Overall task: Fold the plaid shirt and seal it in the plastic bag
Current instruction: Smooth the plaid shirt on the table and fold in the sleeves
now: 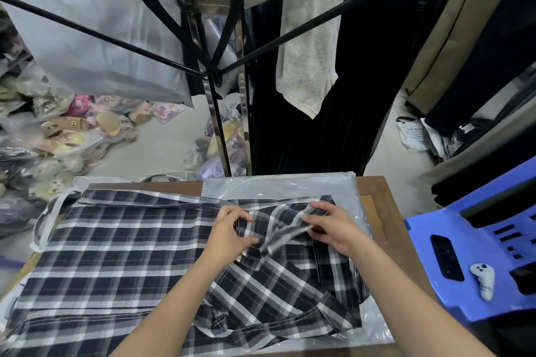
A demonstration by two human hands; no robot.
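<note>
A black, grey and white plaid shirt [110,255] lies spread over a wooden table [385,217]. Its right part rests on a clear plastic bag [342,191] that lies flat on the table's right side. My left hand [232,232] pinches the fabric near the shirt's upper middle. My right hand [333,226] grips a bunched strip of the same plaid cloth just to the right, pulling it between the two hands. A sleeve lies folded across the lower right of the shirt.
A blue plastic stool [478,255] stands to the right with a black phone [446,258] and a small white controller [484,278] on it. Black hangers [220,66] and hanging clothes fill the space above the table. Bagged goods [58,130] lie piled on the floor to the left.
</note>
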